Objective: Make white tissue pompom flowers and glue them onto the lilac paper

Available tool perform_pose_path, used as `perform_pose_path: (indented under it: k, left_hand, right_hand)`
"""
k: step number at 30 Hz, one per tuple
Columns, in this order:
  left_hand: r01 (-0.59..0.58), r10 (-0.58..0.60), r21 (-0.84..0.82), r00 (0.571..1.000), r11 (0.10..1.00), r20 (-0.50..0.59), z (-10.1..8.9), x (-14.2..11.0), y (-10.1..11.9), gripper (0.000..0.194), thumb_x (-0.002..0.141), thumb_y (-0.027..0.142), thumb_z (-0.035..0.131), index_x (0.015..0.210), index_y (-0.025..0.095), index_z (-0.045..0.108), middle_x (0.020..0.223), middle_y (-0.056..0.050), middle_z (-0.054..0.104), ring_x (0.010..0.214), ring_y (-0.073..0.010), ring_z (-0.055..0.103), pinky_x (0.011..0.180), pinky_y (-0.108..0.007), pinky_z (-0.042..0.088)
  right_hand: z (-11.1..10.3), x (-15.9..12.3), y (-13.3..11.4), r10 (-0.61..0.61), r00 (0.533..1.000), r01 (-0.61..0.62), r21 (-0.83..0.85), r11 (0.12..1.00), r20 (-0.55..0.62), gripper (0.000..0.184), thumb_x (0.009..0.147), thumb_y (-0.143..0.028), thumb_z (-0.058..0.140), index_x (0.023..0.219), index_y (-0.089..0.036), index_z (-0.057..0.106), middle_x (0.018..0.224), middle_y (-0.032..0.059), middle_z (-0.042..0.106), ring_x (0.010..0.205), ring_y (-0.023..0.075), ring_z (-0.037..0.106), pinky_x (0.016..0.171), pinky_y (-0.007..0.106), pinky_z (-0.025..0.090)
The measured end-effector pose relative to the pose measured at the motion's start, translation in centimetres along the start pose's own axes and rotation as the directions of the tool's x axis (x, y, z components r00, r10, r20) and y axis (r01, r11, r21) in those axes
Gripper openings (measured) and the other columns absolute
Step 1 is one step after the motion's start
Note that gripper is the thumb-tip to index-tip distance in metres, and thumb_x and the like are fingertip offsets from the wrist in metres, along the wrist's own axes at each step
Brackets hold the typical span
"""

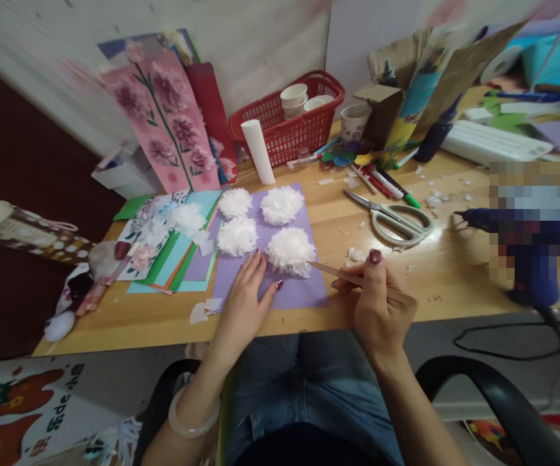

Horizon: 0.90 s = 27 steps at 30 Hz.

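Near the wooden desk's edge [163,332], the right hand [379,298] grips a slim, pointed tan tool [334,271]; the left hand [245,291] lies spread, empty. Red plastic basket [303,136] contains white cups [293,97].

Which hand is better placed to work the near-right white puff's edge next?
Probably the right hand: it grips the slim pointed tool, whose tip is at the right edge of the white puff. The left hand rests on the purple sheet, holding no tool.
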<state>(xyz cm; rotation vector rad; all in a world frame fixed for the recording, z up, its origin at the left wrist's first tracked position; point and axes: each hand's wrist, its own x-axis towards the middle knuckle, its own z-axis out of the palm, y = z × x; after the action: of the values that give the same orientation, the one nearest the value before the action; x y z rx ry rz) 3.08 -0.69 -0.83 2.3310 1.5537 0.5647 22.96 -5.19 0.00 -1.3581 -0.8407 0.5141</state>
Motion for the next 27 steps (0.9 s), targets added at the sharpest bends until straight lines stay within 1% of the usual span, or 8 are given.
perform_pose_path:
  k: [2, 6, 11, 17, 20, 23, 25, 27]
  left_hand:
    - [-0.003, 0.003, 0.005, 1.000, 1.000, -0.004, 0.1, 0.0, 0.1, 0.053, 0.098, 0.037, 0.049, 0.145, 0.012, 0.047, 0.156, -0.016, 0.042, 0.147, -0.0284, 0.034, 0.121, -0.050, 0.031]
    - [-0.005, 0.005, 0.014, 1.000, 1.000, -0.010, 0.2, -0.1, 0.2, 0.053, 0.099, 0.037, 0.047, 0.145, 0.012, 0.047, 0.156, -0.017, 0.042, 0.147, -0.0280, 0.034, 0.121, -0.049, 0.032]
    - [-0.010, 0.010, 0.015, 1.000, 1.000, -0.014, 0.2, -0.1, 0.1, 0.052, 0.099, 0.037, 0.049, 0.144, 0.012, 0.048, 0.155, -0.016, 0.043, 0.147, -0.0285, 0.035, 0.121, -0.050, 0.031]
    - [-0.016, 0.015, -0.013, 1.000, 1.000, -0.015, -0.2, 0.0, 0.7, 0.049, 0.095, 0.030, 0.054, 0.140, 0.011, 0.053, 0.154, -0.017, 0.044, 0.146, -0.0292, 0.037, 0.120, -0.050, 0.033]
    - [-0.013, 0.012, -0.105, 1.000, 0.994, -0.015, -2.0, 0.3, 0.1, 0.037, 0.090, 0.026, 0.059, 0.124, 0.015, 0.066, 0.142, -0.014, 0.059, 0.134, -0.0274, 0.053, 0.114, -0.046, 0.042]
    - [0.100, -0.121, -0.158, 0.984, 0.982, -0.132, -5.5, 1.1, -1.7, 0.026, 0.087, 0.024, 0.059, 0.107, 0.018, 0.074, 0.115, -0.009, 0.075, 0.104, -0.0227, 0.070, 0.098, -0.038, 0.054]
    - [0.226, -0.249, -0.118, 0.935, 0.967, -0.254, -8.1, 1.8, -3.4, 0.026, 0.085, 0.023, 0.058, 0.104, 0.017, 0.074, 0.099, -0.007, 0.077, 0.087, -0.0209, 0.071, 0.085, -0.034, 0.056]
    - [0.353, -0.346, -0.036, 0.886, 0.935, -0.308, -10.2, 2.6, -5.2, 0.026, 0.083, 0.024, 0.058, 0.102, 0.017, 0.073, 0.091, -0.005, 0.076, 0.077, -0.0206, 0.069, 0.078, -0.033, 0.055]
  right_hand:
    - [0.0, -0.1, -0.2, -0.022, 0.999, 0.022, 0.011, 1.000, 0.040, 0.048, 0.100, -0.050, 0.047, 0.069, -0.019, 0.066, 0.052, -0.0007, 0.065, 0.046, 0.0115, 0.062, 0.050, 0.022, 0.050]
    - [0.4, -0.1, -0.5, -0.144, 0.967, 0.159, -0.052, 0.986, 0.212, 0.048, 0.101, -0.048, 0.045, 0.068, -0.019, 0.065, 0.054, -0.0003, 0.066, 0.047, 0.0106, 0.062, 0.050, 0.022, 0.048]
    - [0.7, -0.1, -0.1, -0.137, 0.985, 0.152, -0.148, 0.977, 0.108, 0.049, 0.101, -0.052, 0.043, 0.072, -0.019, 0.064, 0.054, 0.0001, 0.067, 0.049, 0.0126, 0.064, 0.051, 0.024, 0.048]
    - [0.7, -0.2, -0.2, -0.091, 0.995, 0.097, -0.137, 0.986, 0.050, 0.053, 0.099, -0.058, 0.042, 0.072, -0.019, 0.064, 0.053, 0.0000, 0.065, 0.046, 0.0125, 0.063, 0.051, 0.025, 0.050]
    - [0.6, -0.3, -0.3, -0.032, 0.999, 0.034, -0.086, 0.996, 0.024, 0.054, 0.097, -0.061, 0.044, 0.073, -0.018, 0.066, 0.054, 0.0009, 0.066, 0.047, 0.0130, 0.064, 0.050, 0.024, 0.050]
    - [0.3, -0.3, -0.6, 0.008, 0.997, -0.010, -0.029, 1.000, -0.071, 0.054, 0.094, -0.063, 0.050, 0.072, -0.017, 0.068, 0.060, 0.0027, 0.068, 0.050, 0.0141, 0.066, 0.050, 0.025, 0.052]
    - [0.1, -0.2, -0.9, 0.012, 0.991, -0.014, -0.011, 1.000, -0.136, 0.055, 0.093, -0.064, 0.052, 0.070, -0.016, 0.068, 0.060, 0.0034, 0.067, 0.048, 0.0150, 0.065, 0.049, 0.027, 0.051]
    - [0.0, -0.1, -1.4, -0.004, 0.985, -0.001, -0.025, 1.000, -0.173, 0.055, 0.093, -0.063, 0.052, 0.069, -0.016, 0.069, 0.057, 0.0033, 0.066, 0.046, 0.0163, 0.064, 0.048, 0.029, 0.050]
